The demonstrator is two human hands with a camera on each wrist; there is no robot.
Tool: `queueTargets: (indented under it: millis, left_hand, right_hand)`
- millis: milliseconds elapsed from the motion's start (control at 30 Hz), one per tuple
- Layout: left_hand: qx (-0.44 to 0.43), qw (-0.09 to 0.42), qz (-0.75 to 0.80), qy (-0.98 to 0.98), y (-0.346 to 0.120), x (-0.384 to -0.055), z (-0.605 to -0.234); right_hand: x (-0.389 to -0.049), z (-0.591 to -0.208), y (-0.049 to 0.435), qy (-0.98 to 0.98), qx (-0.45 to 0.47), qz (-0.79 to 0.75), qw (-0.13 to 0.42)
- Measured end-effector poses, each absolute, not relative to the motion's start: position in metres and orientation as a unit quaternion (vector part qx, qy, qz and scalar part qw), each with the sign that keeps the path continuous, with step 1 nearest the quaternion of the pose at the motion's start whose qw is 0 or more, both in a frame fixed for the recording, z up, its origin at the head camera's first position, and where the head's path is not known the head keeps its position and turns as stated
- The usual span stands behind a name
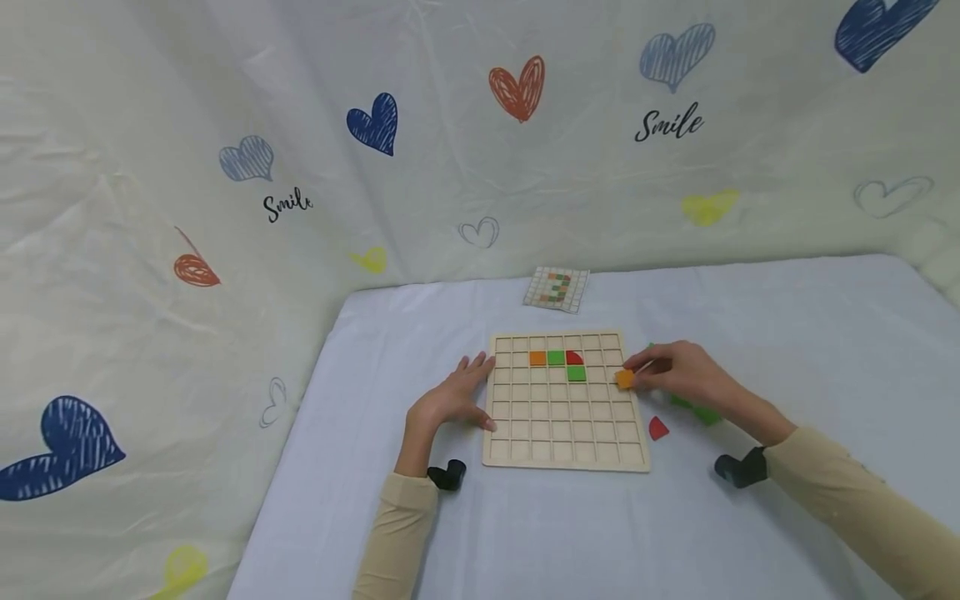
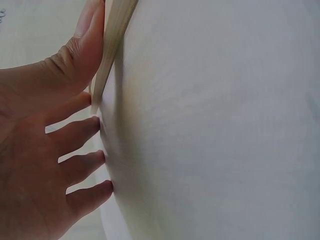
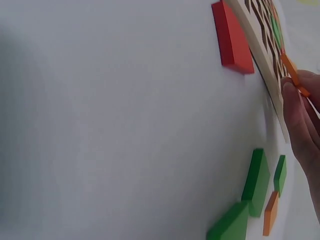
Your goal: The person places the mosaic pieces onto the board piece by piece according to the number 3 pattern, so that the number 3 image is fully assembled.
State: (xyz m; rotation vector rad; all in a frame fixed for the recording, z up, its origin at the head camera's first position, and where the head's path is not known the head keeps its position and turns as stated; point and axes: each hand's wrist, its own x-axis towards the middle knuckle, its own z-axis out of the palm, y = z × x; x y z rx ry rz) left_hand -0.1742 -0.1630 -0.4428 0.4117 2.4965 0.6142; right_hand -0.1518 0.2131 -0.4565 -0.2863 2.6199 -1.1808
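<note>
A wooden grid board [image 1: 562, 433] lies on the white cloth. In its upper rows sit an orange square [image 1: 537, 358], a green square [image 1: 556, 358], a red quarter-circle tile [image 1: 574, 358] and, below that, another green square [image 1: 576, 374]. At the board's right edge my right hand [image 1: 686, 371] pinches an orange tile [image 1: 625, 379] between thumb and fingers, over the outer column. My left hand [image 1: 450, 400] touches the board's left edge with fingers spread and straight; the left wrist view shows the thumb [image 2: 82, 45] against the wooden side.
Right of the board lie a loose red quarter-circle [image 1: 657, 428] and green tiles [image 1: 707, 415], partly under my right hand. The right wrist view adds a loose orange tile [image 3: 270, 214] beside them. A pattern card [image 1: 557, 289] rests behind the board, near the heart-printed curtain [image 1: 435, 192].
</note>
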Motion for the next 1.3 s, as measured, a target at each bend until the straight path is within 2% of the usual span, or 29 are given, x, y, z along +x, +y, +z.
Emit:
queueTargets:
  millis: [1067,1300]
  left_hand:
    - [0.154,0.266,0.239,0.921,-0.162,-0.172,-0.440]
    - [0.151,0.265,0.235,0.923,-0.162,-0.174,-0.441]
  right_hand:
    - [-0.160,-0.463,0.162,0.886,-0.166,-0.411,0.139]
    - [-0.163,-0.465,0.155,0.892,-0.169,-0.402,0.122]
